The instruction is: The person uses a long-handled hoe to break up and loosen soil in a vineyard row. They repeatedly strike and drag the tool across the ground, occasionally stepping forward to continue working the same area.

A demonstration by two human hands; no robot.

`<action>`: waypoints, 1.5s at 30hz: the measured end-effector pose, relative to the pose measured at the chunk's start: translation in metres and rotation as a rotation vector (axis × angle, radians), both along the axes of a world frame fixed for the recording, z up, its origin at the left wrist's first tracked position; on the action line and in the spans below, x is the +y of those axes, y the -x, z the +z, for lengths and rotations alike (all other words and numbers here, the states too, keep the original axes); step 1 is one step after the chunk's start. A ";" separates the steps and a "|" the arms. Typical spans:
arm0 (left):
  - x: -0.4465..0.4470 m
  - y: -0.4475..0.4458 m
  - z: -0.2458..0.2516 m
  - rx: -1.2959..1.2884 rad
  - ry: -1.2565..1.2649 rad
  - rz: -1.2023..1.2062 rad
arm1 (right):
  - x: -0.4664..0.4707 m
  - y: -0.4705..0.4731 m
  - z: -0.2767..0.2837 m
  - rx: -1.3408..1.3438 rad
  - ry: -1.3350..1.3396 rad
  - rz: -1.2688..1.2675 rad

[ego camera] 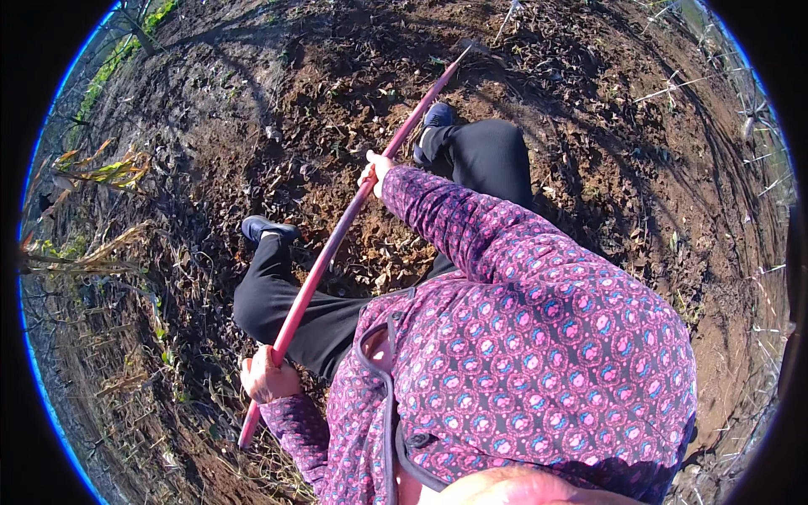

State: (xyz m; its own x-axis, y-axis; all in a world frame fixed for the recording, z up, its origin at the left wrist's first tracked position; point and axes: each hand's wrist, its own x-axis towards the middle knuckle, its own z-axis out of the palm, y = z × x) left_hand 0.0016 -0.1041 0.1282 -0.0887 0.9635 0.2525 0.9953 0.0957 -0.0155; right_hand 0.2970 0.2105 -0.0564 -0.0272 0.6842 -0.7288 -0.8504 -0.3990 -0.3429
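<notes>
A long reddish wooden handle slants across the view, part of a long-handled tool like a hoe. Its far end narrows to a head at the soil, too small and dim to tell its shape. My right hand grips the middle of the shaft with the arm stretched forward. Lower down, my left hand is closed around the shaft close to its butt end, which sticks out below the fist. Between the shaft and my feet lies loose brown soil with dry leaves.
My left shoe and right shoe stand apart on rough ground, the handle passing between them. Dry, yellowing plant stalks rise at the left. Thin pale sticks stand along the right. Green growth shows at the upper left.
</notes>
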 end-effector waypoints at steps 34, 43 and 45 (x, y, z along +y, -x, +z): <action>0.192 -0.204 -0.068 -1.000 1.189 -0.626 | 0.102 -0.358 0.031 -0.425 -0.134 -0.320; 0.239 -0.252 -0.085 -1.348 1.176 -0.433 | 0.147 -0.336 -0.008 -1.332 0.337 0.040; 0.232 -0.231 -0.084 -1.147 1.242 -0.466 | 0.148 -0.335 -0.004 -1.291 0.318 -0.026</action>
